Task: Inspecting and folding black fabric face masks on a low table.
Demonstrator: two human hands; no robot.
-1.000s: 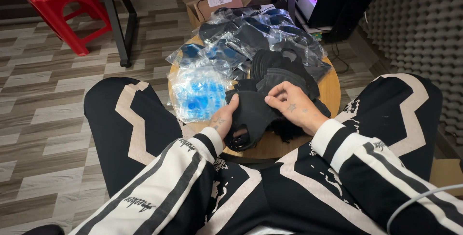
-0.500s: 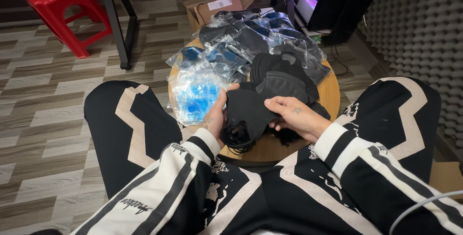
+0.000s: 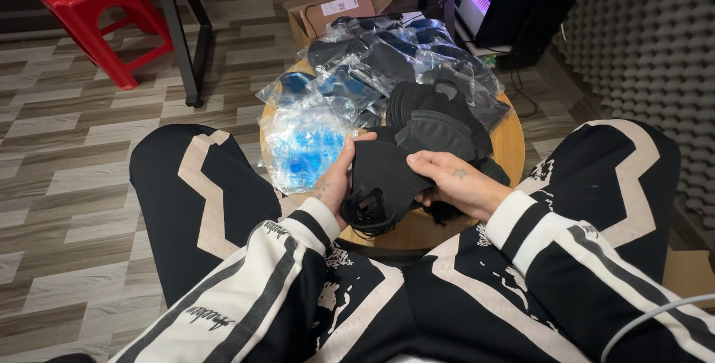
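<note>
Both hands have lifted the black face mask (image 3: 385, 173) a little off the pile since a second ago, when the right fingers were pressing down into the heap; now the mask is held up between them, above the near edge of the round wooden table (image 3: 505, 156). Left hand (image 3: 337, 180) grips the mask's left side, thumb on top near the upper edge and fingers curled underneath, so it is closed on the fabric. Right hand (image 3: 453, 182) holds the right side, thumb and fingers pinching the edge, the palm turned partly up. Dark ear loops (image 3: 366, 218) hang in a tangle below the mask, close to the left wrist.

Just behind the held mask sits a stack of black masks (image 3: 436, 121), unwrapped and touching it at the far side. To the left, lying on the table beside the left hand, is a clear plastic bag of blue items (image 3: 304, 145). Farther back the table is heaped with clear bags of dark masks (image 3: 387, 61). Beyond the table stand an open cardboard box (image 3: 331, 9) and, well apart at the far left, a red plastic stool (image 3: 93, 5) on the wood-pattern floor (image 3: 67, 199). Black-and-cream patterned trousers (image 3: 201, 184) flank the table on both sides.
</note>
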